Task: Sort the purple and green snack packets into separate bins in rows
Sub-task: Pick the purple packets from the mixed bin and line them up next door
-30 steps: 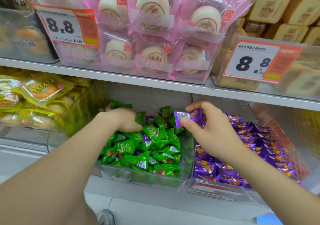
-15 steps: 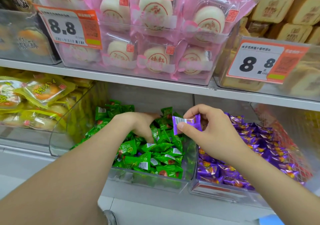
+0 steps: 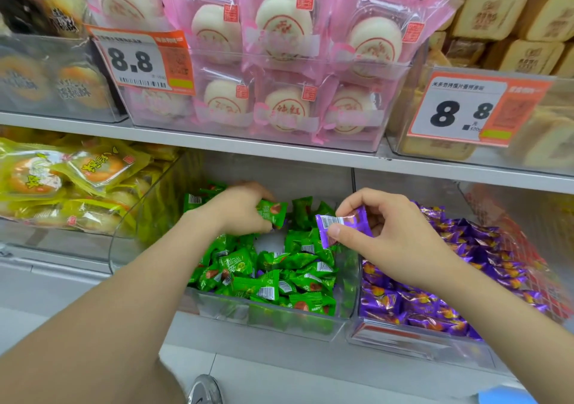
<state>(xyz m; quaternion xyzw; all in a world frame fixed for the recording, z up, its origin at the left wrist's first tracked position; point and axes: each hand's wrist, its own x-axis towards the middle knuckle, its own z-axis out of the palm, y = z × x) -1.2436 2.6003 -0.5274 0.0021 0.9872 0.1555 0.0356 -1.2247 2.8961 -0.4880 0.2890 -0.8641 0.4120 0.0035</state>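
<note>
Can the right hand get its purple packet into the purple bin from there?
Probably yes: the right hand pinching the purple packet is right beside the purple bin, whose top looks open.

Left hand [image 3: 239, 214], right hand [image 3: 391, 242] — bare; forearms [image 3: 149, 282] seemingly unsleeved

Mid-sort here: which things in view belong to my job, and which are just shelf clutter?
Job: left hand gripping a green packet; right hand pinching a purple packet; green-packet bin; purple-packet bin.
Clutter: pink-wrapped cakes; yellow packets; orange price tags; brown pastries.
</note>
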